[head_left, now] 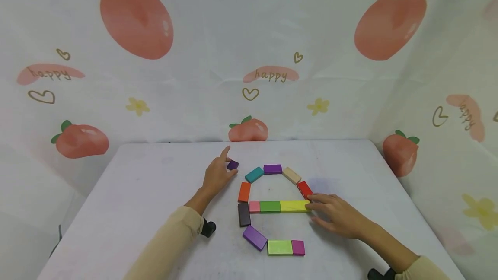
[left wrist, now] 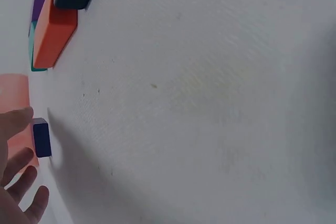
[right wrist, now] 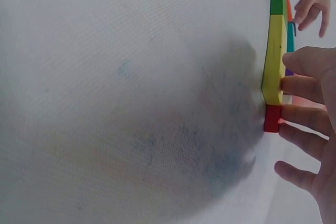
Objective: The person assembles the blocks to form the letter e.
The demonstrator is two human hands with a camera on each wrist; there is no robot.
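My left hand (head_left: 216,175) reaches over the table with its index finger stretched forward. A small dark purple block (head_left: 233,165) sits between its thumb and fingers, which stand spread around it; in the left wrist view the same block (left wrist: 42,138) rests on the table close to the thumb tip. My right hand (head_left: 339,216) has its fingers loosely extended, their tips at the right end of the yellow block (head_left: 293,206) and at the lower end of the red block (head_left: 304,190). In the right wrist view fingertips meet the yellow block (right wrist: 273,61) and the red block (right wrist: 272,118).
An arch of orange (head_left: 244,192), teal (head_left: 254,175), purple (head_left: 272,169) and beige (head_left: 292,175) blocks leads to the red one. Pink (head_left: 254,207) and green (head_left: 270,207) blocks continue the yellow row. Below lie black (head_left: 244,214), violet (head_left: 254,237), lime (head_left: 279,248) and magenta (head_left: 298,248) blocks.
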